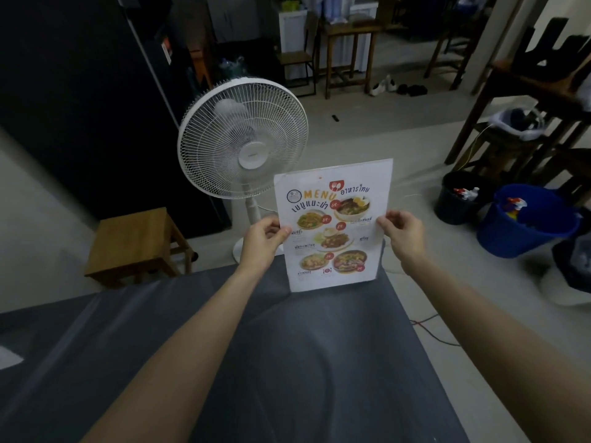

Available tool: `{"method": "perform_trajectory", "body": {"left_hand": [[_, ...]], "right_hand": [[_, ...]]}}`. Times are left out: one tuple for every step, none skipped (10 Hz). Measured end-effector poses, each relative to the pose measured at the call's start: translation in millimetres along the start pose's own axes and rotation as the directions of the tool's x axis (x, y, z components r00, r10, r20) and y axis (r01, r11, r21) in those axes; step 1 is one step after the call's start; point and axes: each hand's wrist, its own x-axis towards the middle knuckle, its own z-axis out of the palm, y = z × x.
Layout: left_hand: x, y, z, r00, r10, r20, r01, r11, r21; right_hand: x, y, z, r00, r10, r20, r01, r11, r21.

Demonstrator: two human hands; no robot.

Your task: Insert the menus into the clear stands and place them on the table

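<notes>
A white menu sheet (332,225) with food photos and orange "MENU" lettering stands upright at the far edge of the grey table (287,362). A glossy clear edge shows around the sheet, so it seems to sit inside a clear stand; I cannot tell for sure. My left hand (262,241) pinches its left edge and my right hand (404,238) pinches its right edge. The bottom edge of the menu touches or hovers just over the table's far edge.
A white pedestal fan (243,139) stands right behind the table. A wooden stool (134,244) is at the left. A blue bucket (524,225) and a black bucket (454,199) sit on the floor at right, near stacked dark wooden furniture (527,100).
</notes>
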Motion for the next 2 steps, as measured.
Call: {"method": "perform_trajectory", "body": {"left_hand": [[-3.5, -2.7, -5.3, 0.999, -0.031, 0.025, 0.031, 0.999, -0.029], [-13.5, -10.7, -11.6, 0.999, -0.045, 0.006, 0.045, 0.999, 0.0]], "right_hand": [[-8.6, 2.1, -1.5, 1.0, -0.007, -0.001, 0.007, 1.0, 0.0], [-24.1, 6.0, -6.4, 0.999, -0.002, -0.039, -0.003, 0.994, -0.11]]}}
